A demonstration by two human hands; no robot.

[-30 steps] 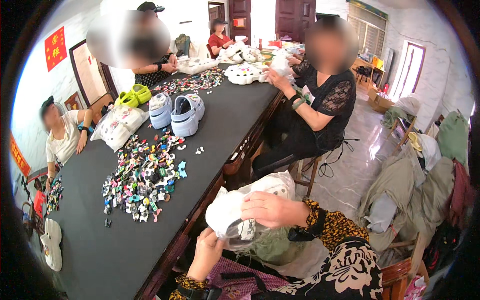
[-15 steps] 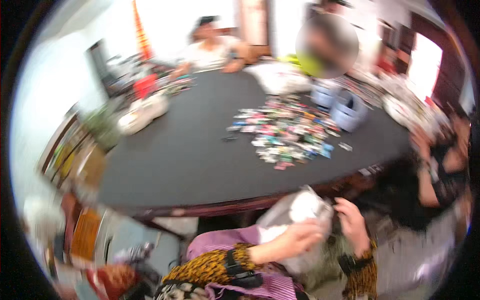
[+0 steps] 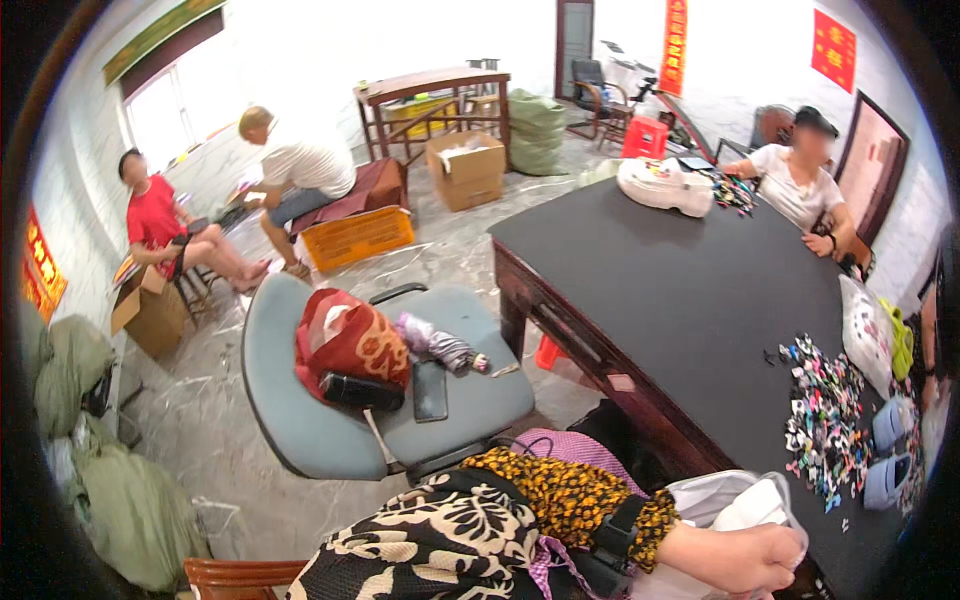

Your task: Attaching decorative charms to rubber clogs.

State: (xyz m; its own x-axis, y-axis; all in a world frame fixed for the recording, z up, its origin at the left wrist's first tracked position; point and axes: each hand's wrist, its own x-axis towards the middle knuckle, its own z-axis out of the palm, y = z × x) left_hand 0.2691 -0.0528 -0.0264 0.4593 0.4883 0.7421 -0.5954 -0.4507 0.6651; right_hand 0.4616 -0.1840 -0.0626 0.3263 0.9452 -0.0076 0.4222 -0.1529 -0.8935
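At the lower right, my left hand [image 3: 740, 558] rests against a translucent plastic bag [image 3: 697, 490] beside the table edge. Its fingers are curled in, and whatever they may hold is hidden. White things [image 3: 752, 506] bulge inside the bag. My right hand is out of the picture. On the dark table [image 3: 640, 290], beyond the bag, lies a heap of small multicoloured pieces [image 3: 825, 420], too small to name. Two light blue clogs [image 3: 886, 482] sit beside the heap.
A grey chair [image 3: 300, 420] to my left holds a red bag [image 3: 355, 340], a phone [image 3: 431, 391] and a small folded umbrella-like thing. A seated person [image 3: 800, 190] is across the table, near a white sack [image 3: 665, 187]. Two more people sit at far left, near an orange crate [image 3: 357, 240].
The view has swung far to the left, bringing the chair and room into sight. My right hand has left the picture. My left hand stays by the plastic bag.
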